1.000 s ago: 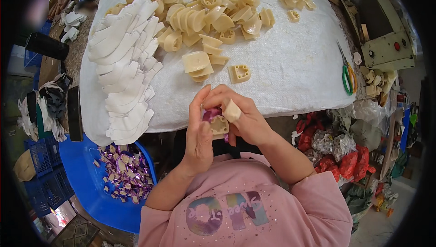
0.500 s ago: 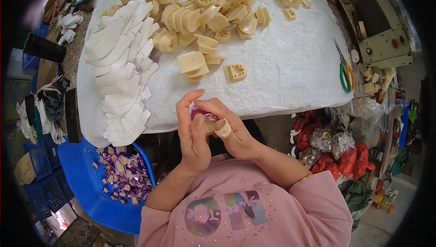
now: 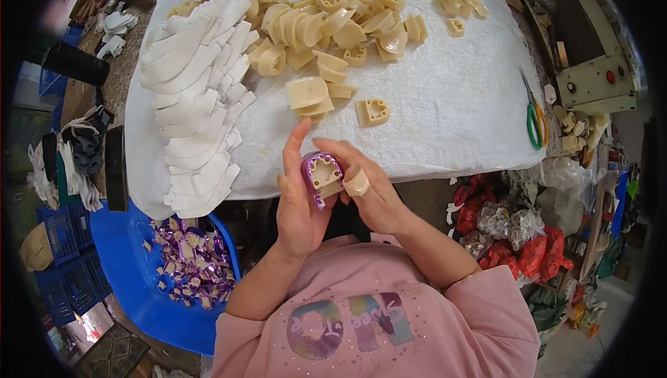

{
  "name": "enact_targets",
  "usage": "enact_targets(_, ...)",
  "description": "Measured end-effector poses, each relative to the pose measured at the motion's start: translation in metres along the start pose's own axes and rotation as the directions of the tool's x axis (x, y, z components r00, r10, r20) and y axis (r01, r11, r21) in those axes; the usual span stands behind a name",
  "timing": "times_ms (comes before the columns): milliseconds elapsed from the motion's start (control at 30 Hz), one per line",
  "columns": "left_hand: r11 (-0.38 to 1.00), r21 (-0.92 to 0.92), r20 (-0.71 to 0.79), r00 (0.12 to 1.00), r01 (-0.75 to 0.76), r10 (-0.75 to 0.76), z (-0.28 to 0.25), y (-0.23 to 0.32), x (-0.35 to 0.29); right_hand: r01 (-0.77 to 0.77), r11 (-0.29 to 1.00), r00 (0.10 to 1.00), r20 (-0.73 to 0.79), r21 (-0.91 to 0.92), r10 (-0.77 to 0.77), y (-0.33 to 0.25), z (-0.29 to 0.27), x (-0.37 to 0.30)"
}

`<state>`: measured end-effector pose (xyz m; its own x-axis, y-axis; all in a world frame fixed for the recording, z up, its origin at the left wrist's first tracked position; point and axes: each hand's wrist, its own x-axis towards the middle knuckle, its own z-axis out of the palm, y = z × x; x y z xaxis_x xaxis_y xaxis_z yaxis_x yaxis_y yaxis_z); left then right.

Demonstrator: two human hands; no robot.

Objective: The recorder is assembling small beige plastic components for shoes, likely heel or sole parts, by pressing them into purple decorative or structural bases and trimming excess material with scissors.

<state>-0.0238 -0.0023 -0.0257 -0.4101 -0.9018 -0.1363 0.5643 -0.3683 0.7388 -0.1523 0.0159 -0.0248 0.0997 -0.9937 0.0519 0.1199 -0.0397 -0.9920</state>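
Observation:
Between my two hands is a cream plastic shoe heel (image 3: 326, 177) wrapped in shiny purple covering, its hollow, pegged side facing up. My left hand (image 3: 300, 204) grips it from the left, index finger stretched out beyond it. My right hand (image 3: 375, 201) holds its right side, fingers curled behind; a beige band (image 3: 356, 181) sits round one of its digits. A bare cream heel (image 3: 373, 112) lies on the white-covered table (image 3: 431, 128) just beyond my hands, beside a short stack of heels (image 3: 309, 94).
White cut pieces (image 3: 198, 107) overlap in a long row at left. Many cream heels (image 3: 299, 23) pile at the back. Green-and-orange-handled scissors (image 3: 533, 124) lie at right. A blue tub (image 3: 128, 267) at lower left holds purple-covered heels (image 3: 191, 260).
The purple-covered heel has turned so its hollow side shows; before, my fingers mostly hid it. My hands have opened out around it. The whole view has shifted slightly.

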Motion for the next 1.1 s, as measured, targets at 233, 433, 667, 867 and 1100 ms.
enact_targets(233,0.656,0.641,0.271,0.917,-0.398,0.292,-0.018,-0.006,0.003,0.095,0.700,0.995,0.088,-0.708,-0.046,-0.026,-0.012,0.015)
enact_targets(433,0.612,0.727,0.211,0.949,-0.312,0.234,-0.017,0.002,0.002,0.295,0.846,0.936,-0.043,-0.444,-0.349,-0.009,-0.018,0.011)
enact_targets(667,0.468,0.796,0.275,0.918,-0.383,0.285,-0.015,0.020,0.002,-0.280,0.928,0.957,0.151,0.248,0.248,0.004,-0.038,0.023)
enact_targets(867,0.417,0.829,0.313,0.927,-0.373,0.207,-0.012,0.021,-0.003,0.000,1.000,0.983,0.185,-0.031,0.006,0.001,-0.041,0.018)
enact_targets(1100,0.364,0.831,0.311,0.894,-0.420,0.322,-0.012,0.008,0.004,-0.130,0.969,0.991,0.062,0.210,0.120,0.006,-0.030,0.010)
